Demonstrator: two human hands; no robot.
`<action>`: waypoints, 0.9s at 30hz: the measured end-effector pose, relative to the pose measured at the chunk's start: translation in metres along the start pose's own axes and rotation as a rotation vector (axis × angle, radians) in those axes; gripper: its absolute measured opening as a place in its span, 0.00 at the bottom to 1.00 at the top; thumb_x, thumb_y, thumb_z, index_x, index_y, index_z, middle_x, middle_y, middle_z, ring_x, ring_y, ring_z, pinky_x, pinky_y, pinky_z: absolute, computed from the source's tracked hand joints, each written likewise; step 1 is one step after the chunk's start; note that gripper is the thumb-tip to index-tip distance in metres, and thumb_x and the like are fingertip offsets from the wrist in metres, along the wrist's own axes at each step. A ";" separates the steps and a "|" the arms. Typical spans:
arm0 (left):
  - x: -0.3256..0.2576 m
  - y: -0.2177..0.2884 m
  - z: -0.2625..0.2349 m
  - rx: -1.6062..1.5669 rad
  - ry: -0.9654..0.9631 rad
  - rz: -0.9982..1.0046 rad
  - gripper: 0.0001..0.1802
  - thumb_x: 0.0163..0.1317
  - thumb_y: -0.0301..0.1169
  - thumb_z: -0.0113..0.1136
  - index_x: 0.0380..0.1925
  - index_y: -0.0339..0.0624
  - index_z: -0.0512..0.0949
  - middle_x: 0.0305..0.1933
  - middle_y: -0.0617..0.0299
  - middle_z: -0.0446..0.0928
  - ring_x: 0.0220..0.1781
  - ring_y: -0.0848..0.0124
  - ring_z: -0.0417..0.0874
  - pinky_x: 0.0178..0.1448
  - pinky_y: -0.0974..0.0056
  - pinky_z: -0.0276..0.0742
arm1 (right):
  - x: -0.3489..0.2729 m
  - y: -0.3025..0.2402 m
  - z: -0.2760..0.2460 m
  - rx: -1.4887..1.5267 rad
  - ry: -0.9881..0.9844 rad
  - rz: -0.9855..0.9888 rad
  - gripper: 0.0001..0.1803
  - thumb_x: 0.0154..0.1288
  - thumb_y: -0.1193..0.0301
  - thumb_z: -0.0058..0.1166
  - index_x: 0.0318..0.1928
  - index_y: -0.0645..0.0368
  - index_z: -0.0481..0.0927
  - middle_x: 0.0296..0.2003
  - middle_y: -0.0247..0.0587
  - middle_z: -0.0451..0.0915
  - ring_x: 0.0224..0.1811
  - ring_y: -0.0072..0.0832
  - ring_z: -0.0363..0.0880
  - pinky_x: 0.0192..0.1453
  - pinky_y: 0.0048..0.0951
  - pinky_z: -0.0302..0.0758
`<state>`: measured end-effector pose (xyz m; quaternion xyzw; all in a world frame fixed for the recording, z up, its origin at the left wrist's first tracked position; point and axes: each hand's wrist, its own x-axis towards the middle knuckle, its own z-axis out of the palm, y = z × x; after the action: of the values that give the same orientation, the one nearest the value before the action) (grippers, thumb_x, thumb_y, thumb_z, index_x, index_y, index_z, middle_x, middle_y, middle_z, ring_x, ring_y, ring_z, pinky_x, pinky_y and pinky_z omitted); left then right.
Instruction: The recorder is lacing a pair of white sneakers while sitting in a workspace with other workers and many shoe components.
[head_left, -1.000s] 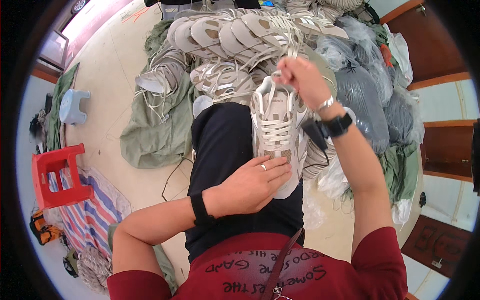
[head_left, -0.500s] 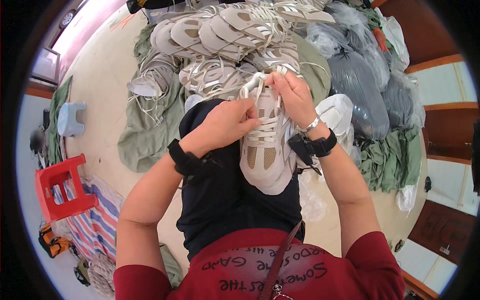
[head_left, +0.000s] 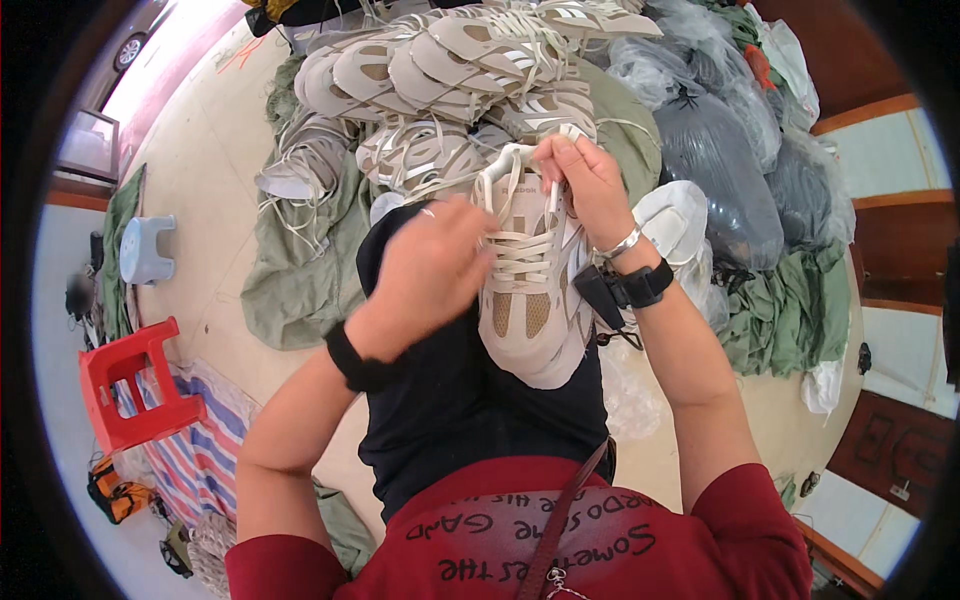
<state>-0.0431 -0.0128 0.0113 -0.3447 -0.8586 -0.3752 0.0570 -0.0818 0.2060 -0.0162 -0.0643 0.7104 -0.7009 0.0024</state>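
Note:
A beige and white sneaker (head_left: 522, 330) rests on my dark-trousered lap, toe toward me. Its pale laces (head_left: 520, 262) cross over the tongue in several rows. At the collar's right side, my right hand (head_left: 592, 190) pinches a shoelace; a white bit of it shows above the fingers. My left hand (head_left: 428, 272) is beside the left edge of the lacing, fingers curled and smeared by motion. What those fingers hold, if anything, is hidden. Just right of the sneaker lies another pale shoe (head_left: 672, 225), partly covered by my right wrist.
A heap of similar sneakers (head_left: 430, 75) lies beyond my knees on green cloth (head_left: 290, 290). Grey plastic bags (head_left: 715, 175) are piled at the right. A red stool (head_left: 140, 385) and a light blue stool (head_left: 147, 248) stand at the left, near a striped sheet (head_left: 200, 430).
My left hand has moved left, off the middle of the lacing toward its left edge. My right hand keeps its pinch at the collar, and the sneaker has hardly shifted.

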 end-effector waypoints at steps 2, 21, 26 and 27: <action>-0.016 0.018 0.009 -0.062 -0.068 0.191 0.15 0.50 0.24 0.62 0.41 0.41 0.77 0.40 0.54 0.78 0.44 0.53 0.78 0.48 0.55 0.75 | 0.002 0.001 -0.004 0.177 0.043 0.079 0.16 0.75 0.63 0.42 0.38 0.61 0.78 0.24 0.30 0.74 0.27 0.18 0.72 0.33 0.20 0.68; -0.052 0.051 0.030 -0.062 -0.230 0.228 0.20 0.55 0.27 0.60 0.49 0.36 0.77 0.53 0.51 0.77 0.61 0.59 0.75 0.65 0.56 0.70 | 0.060 -0.047 -0.004 0.312 0.104 -0.031 0.15 0.76 0.64 0.41 0.39 0.63 0.75 0.34 0.43 0.80 0.34 0.30 0.81 0.44 0.33 0.81; -0.023 0.029 0.023 -0.284 0.062 -0.130 0.16 0.56 0.25 0.61 0.47 0.42 0.77 0.24 0.57 0.76 0.24 0.64 0.79 0.32 0.62 0.74 | 0.041 -0.066 0.000 0.276 -0.006 -0.098 0.17 0.77 0.62 0.39 0.41 0.63 0.75 0.36 0.43 0.81 0.36 0.30 0.81 0.47 0.30 0.79; -0.013 0.027 0.017 -0.367 -0.013 -0.280 0.16 0.56 0.27 0.62 0.46 0.41 0.75 0.16 0.60 0.69 0.16 0.67 0.71 0.24 0.63 0.67 | 0.039 -0.067 0.001 0.277 -0.009 -0.098 0.17 0.77 0.62 0.39 0.41 0.63 0.75 0.36 0.43 0.81 0.36 0.30 0.81 0.47 0.30 0.79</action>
<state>-0.0133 0.0052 0.0110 -0.2290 -0.8158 -0.5272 -0.0647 -0.1150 0.2010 0.0540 -0.1012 0.6027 -0.7912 -0.0200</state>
